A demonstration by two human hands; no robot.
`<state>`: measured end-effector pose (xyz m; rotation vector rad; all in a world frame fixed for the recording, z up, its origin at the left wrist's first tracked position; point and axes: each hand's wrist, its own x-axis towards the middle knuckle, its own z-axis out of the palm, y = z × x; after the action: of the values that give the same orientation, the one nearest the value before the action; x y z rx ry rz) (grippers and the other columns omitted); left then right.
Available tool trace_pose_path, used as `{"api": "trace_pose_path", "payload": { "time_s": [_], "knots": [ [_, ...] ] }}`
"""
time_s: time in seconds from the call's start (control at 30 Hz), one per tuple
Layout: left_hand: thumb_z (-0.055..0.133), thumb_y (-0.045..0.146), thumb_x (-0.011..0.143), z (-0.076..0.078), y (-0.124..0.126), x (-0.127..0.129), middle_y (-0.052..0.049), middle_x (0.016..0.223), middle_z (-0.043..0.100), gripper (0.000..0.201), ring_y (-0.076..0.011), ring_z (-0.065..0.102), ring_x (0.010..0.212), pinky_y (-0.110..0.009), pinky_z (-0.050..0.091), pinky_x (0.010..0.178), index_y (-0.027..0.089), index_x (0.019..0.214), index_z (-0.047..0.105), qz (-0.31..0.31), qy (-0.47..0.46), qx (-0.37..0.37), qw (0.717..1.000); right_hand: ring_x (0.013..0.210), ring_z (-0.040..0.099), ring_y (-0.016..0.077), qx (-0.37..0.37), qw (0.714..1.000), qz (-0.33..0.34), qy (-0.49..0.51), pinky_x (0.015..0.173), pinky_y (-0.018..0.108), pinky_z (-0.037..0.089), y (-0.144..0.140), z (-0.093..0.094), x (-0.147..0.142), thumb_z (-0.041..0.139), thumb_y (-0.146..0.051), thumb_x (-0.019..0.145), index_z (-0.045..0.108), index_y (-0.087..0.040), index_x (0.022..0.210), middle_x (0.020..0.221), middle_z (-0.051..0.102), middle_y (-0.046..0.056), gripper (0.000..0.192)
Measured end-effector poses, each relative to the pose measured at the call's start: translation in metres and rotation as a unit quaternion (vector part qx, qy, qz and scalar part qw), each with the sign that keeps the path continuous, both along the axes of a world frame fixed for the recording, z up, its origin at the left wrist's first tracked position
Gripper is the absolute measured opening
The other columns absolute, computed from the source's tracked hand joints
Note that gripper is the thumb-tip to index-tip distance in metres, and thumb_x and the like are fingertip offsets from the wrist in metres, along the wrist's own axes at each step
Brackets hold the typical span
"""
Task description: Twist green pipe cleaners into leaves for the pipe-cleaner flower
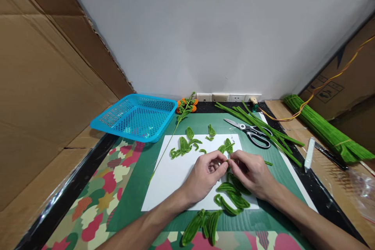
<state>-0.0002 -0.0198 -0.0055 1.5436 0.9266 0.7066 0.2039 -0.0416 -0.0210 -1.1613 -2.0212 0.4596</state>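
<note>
Grey wall behind, cardboard at both sides. Below, a green surface (137,172) with white paper (172,179), blue basket (136,117) far left, scissors (252,133) far right. At the paper's middle, left hand (202,177) and right hand (252,174) meeting, each grip narrow, pinching one small green pipe cleaner piece (228,161) between fingertips, equally near both, axis unclear.

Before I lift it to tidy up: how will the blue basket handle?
The blue basket is probably light for its size, since its walls and floor are open mesh. It already sits tilted, propped on the mat's edge, so a push may make it slide or rock. It likely flexes slightly.
</note>
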Motion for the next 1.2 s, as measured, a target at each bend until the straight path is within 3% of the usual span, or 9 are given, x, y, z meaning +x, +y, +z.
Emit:
{"api": "trace_pose_path", "payload": {
  "time_s": [0.23, 0.67, 0.87, 1.2],
  "knots": [
    [0.064, 0.046, 0.101, 0.0, 0.0, 0.0, 0.002, 0.073, 0.058, 0.03, -0.013, 0.054, 0.065, -0.024, 0.042, 0.062, 0.017, 0.092, 0.066, -0.012, -0.022, -0.026, 0.999, 0.053, 0.044, 0.0119, -0.004, 1.0, -0.007, 0.009, 0.054, 0.025, 0.035, 0.002, -0.002, -0.001, 0.048, -0.028, 0.106, 0.053, -0.022, 0.083, 0.065, 0.051, -0.004, 0.025],
    [0.068, 0.041, 0.098, -0.003, 0.001, -0.002, 0.003, 0.068, 0.055, 0.028, -0.0121, 0.052, 0.062, -0.024, 0.039, 0.059, 0.016, 0.085, 0.065, 0.0, -0.012, -0.019, 1.0, 0.054, 0.05, 0.0115, 0.033, 0.999, -0.001, -0.011, 0.055, 0.024, 0.035, 0.002, -0.007, -0.003, 0.05, -0.02, 0.105, 0.057, -0.02, 0.089, 0.067, 0.056, -0.003, 0.018],
    [0.072, 0.033, 0.091, -0.003, 0.003, -0.001, 0.004, 0.065, 0.053, 0.025, -0.0109, 0.049, 0.059, -0.023, 0.036, 0.056, 0.016, 0.076, 0.061, 0.02, -0.013, -0.033, 0.999, 0.052, 0.042, 0.0108, 0.091, 0.996, 0.003, -0.014, 0.053, 0.026, 0.029, 0.003, -0.012, -0.007, 0.051, -0.017, 0.104, 0.05, -0.022, 0.08, 0.064, 0.049, -0.005, 0.025],
    [0.065, 0.026, 0.088, -0.007, -0.004, 0.003, 0.005, 0.061, 0.049, 0.023, -0.0122, 0.051, 0.055, -0.024, 0.035, 0.053, 0.02, 0.071, 0.052, 0.045, 0.028, -0.028, 0.998, 0.054, 0.044, 0.0136, 0.155, 0.983, -0.006, -0.095, 0.057, 0.031, 0.028, -0.001, -0.021, -0.012, 0.044, -0.014, 0.108, 0.048, -0.022, 0.076, 0.063, 0.052, -0.002, 0.033]
  ]
}}
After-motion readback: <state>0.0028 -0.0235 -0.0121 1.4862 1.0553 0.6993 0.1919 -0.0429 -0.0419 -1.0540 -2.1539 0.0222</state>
